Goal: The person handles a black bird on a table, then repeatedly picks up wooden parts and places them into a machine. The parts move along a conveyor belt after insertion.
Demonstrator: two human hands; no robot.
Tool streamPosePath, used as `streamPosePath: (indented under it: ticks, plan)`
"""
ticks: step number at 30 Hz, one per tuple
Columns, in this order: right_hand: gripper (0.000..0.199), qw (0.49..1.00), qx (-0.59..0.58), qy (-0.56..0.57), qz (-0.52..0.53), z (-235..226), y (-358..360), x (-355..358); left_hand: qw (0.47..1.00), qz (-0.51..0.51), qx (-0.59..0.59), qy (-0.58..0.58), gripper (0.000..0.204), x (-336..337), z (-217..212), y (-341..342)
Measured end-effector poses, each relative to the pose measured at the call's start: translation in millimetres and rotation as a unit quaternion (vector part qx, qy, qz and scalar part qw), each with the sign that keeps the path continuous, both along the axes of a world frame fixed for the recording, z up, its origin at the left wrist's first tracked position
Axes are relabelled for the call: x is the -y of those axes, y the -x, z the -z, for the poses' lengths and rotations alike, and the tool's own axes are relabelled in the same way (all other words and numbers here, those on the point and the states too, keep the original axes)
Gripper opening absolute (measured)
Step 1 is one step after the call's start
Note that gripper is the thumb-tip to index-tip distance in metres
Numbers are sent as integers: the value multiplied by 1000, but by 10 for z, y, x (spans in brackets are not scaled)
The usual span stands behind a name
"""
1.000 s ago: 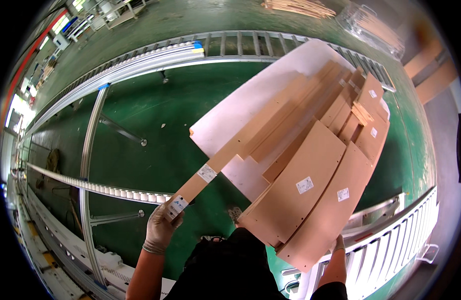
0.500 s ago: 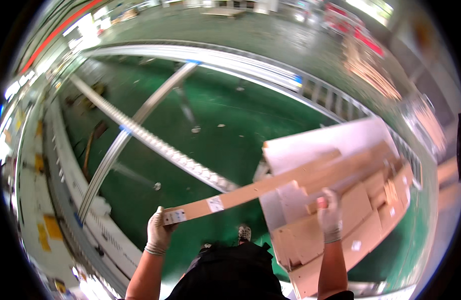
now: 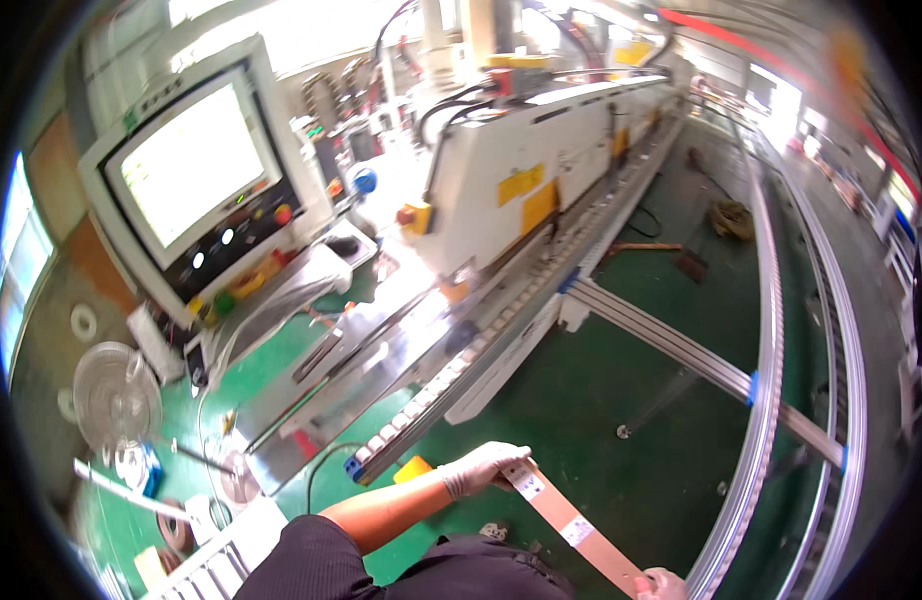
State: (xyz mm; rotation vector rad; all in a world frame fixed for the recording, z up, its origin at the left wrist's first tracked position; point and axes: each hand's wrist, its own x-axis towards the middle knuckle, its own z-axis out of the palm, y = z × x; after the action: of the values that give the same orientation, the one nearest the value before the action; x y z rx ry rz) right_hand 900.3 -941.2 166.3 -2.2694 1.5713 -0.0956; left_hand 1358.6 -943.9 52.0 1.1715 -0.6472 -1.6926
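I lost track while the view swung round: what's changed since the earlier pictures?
The view has turned left, bringing the monitor in and leaving the panel stack out of sight. The long brown board has been carried round with it, away from the stack. The right hand, earlier at the stack, now meets the board. Unchanged: the left hand grips the board's labelled end.

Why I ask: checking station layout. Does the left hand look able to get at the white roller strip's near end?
Probably not without letting go: the left hand is gripping the brown board. Otherwise the way seems free, with green floor showing between it and the white roller strip.
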Motion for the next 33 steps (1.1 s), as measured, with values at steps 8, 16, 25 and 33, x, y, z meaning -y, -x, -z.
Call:
streamPosePath:
  ticks: [8,16,25,33]
  plan:
    - [35,983,-22,-106,-151,436,-600,747,980,-178,-50,-72,40,-560,521,-614]
    - [41,937,4,-265,-230,519,-657,1373,907,-386,152,-73,46,-413,286,-771]
    - [34,894,55,-317,-313,587,-1317,1849,839,-505,201,20,32,96,350,-1344]
    - [31,895,63,-243,-369,1603,-1999,2217,764,-636,105,12,23,262,680,-2030]
